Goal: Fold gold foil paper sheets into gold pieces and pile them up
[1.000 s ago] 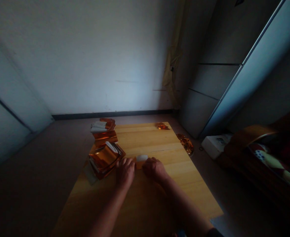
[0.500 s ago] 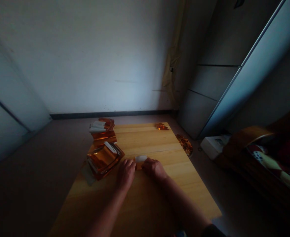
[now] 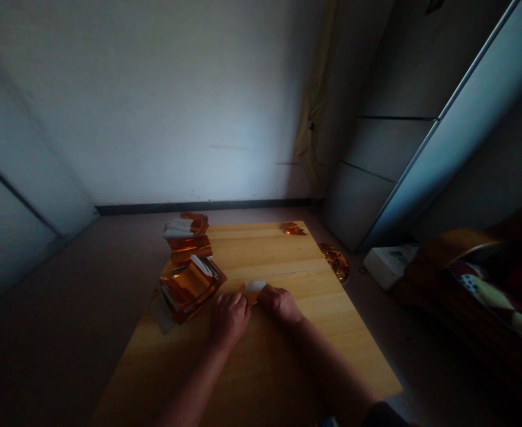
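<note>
On the wooden table, my left hand and my right hand hold a small piece of orange foil with white paper on it between their fingertips. Its lower part is partly hidden by my fingers. To the left of my left hand lies a stack of copper-orange foil sheets, not touching it. Beyond that stack, at the table's far left corner, are further foil bundles with white paper strips.
A crumpled gold foil scrap lies at the table's far edge, and another lies just beyond its right edge. A white box stands on the floor to the right, near a patterned bed or sofa.
My left hand has shifted slightly right and closer to the small piece. The foil stacks have not moved; the whole view has shifted only slightly.
</note>
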